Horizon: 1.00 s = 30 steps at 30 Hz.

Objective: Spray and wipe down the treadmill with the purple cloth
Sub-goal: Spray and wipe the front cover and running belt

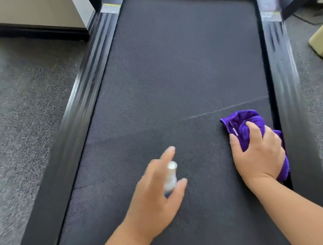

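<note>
The treadmill's dark belt (173, 76) fills the middle of the view, framed by black side rails (77, 107). My left hand (157, 192) holds a small white spray bottle (171, 177) above the near part of the belt, its nozzle pointing away from me; the hand is blurred. My right hand (258, 153) grips the bunched purple cloth (246, 123) and presses it onto the belt close to the right rail. A pale seam line crosses the belt just beyond the cloth.
Grey carpet (28, 108) lies on both sides of the treadmill. A beige box or cabinet with a dark base (36, 20) stands at the far left. A pale yellowish object (320, 41) sits on the carpet at the right edge.
</note>
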Each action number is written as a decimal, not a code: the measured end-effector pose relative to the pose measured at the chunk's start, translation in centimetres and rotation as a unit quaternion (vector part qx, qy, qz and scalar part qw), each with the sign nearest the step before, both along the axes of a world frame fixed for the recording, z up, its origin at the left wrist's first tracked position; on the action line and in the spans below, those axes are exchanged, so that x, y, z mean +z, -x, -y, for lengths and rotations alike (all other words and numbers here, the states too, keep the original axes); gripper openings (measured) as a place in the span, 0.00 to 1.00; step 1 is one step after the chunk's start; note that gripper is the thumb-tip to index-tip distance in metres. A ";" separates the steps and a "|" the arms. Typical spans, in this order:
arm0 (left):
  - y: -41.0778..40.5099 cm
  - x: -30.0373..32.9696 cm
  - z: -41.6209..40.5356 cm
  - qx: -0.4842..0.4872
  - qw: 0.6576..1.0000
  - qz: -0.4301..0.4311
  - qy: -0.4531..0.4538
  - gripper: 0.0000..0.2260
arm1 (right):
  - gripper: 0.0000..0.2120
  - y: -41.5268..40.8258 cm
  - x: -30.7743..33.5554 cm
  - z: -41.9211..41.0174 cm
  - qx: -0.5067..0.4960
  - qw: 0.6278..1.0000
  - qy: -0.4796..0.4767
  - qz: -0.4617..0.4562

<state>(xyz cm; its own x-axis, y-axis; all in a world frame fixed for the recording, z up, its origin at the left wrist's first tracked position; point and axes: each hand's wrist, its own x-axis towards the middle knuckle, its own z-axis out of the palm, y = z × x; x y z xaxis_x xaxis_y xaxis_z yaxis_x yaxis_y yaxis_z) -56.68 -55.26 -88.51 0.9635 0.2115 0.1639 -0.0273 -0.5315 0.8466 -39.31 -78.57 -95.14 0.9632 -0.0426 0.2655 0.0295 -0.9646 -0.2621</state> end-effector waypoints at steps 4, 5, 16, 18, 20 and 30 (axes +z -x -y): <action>0.8 -1.0 -6.2 0.139 0.990 0.022 0.001 0.27 | 0.23 0.4 1.1 -0.8 0.002 0.999 -0.040 -0.029; 0.9 -1.0 -7.1 0.172 0.984 0.035 0.009 0.25 | 0.21 1.0 1.4 -1.4 0.008 0.998 -0.060 -0.033; 3.9 -5.7 -8.5 0.190 0.980 -0.066 -0.001 0.31 | 0.20 7.9 0.5 -17.2 0.280 0.952 -0.124 -0.025; 3.8 -6.3 -8.4 0.174 0.981 -0.070 -0.043 0.33 | 0.19 7.7 0.4 -19.5 0.358 0.924 -0.131 -0.026; 3.7 -6.5 -8.4 0.169 0.981 -0.075 -0.052 0.35 | 0.19 7.8 0.0 -21.4 0.401 0.913 -0.077 -0.008; 3.5 -6.6 -8.7 0.149 0.983 -0.094 -0.061 0.36 | 0.17 8.5 -0.1 -22.7 0.363 0.929 0.067 0.024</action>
<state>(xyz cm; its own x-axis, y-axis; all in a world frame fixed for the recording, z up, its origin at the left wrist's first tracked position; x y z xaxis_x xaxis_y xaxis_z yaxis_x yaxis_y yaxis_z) -60.18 -46.58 -95.15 0.8779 0.4780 0.0298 0.2957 -0.5899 0.7514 -47.76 -55.86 -95.20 0.7119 0.6505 0.2645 0.6939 -0.7097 -0.1222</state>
